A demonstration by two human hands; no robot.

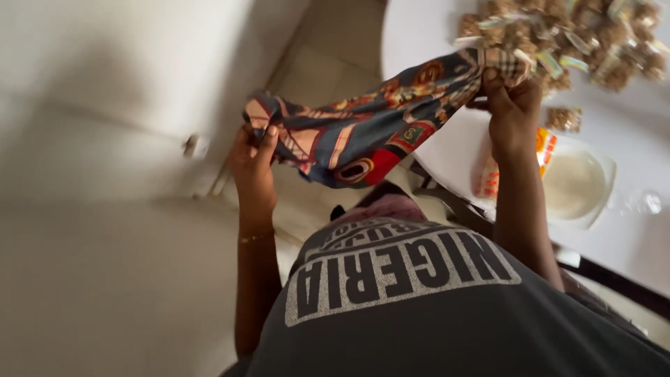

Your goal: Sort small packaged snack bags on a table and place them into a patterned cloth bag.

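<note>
I am holding a patterned scarf (363, 126) stretched between both hands, its long axis running from lower left up to upper right. My left hand (252, 164) is pinching the lower end closed; my right hand (511, 105) is gripping the upper end over the white table (628, 237). The cloth is sagging slightly between the grips, near the wrapped snacks (572, 38).

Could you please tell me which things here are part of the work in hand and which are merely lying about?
In hand:
- patterned cloth, stretched between both hands
- left hand, grip on one end
- right hand, grip on the other end

Lying about:
- white table
- heap of wrapped snacks
- one snack packet apart
- white bag
</note>
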